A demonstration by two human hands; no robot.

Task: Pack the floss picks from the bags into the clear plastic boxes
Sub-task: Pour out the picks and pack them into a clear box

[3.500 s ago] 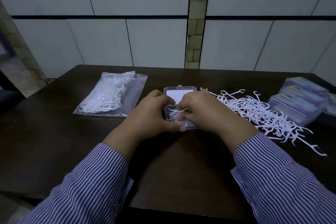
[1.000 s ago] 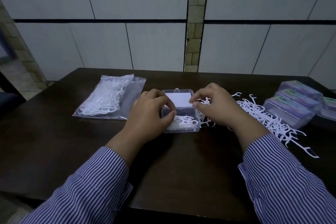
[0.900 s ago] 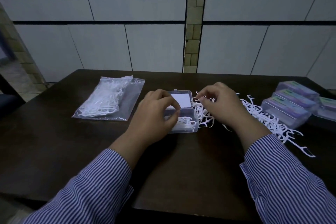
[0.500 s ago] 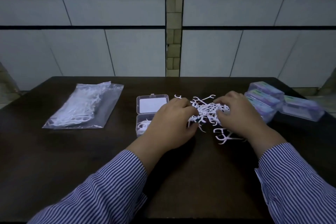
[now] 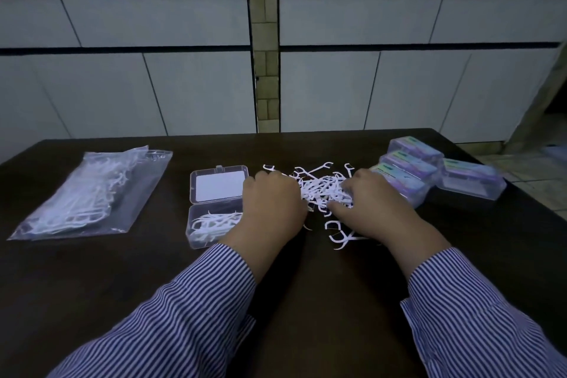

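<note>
Both hands, the left hand (image 5: 271, 205) and right hand (image 5: 372, 204), apparently clasp the heap of floss picks (image 5: 322, 190) between them on the bench (image 5: 306, 285); best lifted aligned into the open box (image 5: 214, 225) just left.

Fingertips of both hands buried in the floss-pick pile (image 5: 322, 190); labels on closed boxes (image 5: 408, 169) blurred.

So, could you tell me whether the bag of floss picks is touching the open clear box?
Apart. The head view shows a strip of bare dark table between the bag and the open clear box.
</note>
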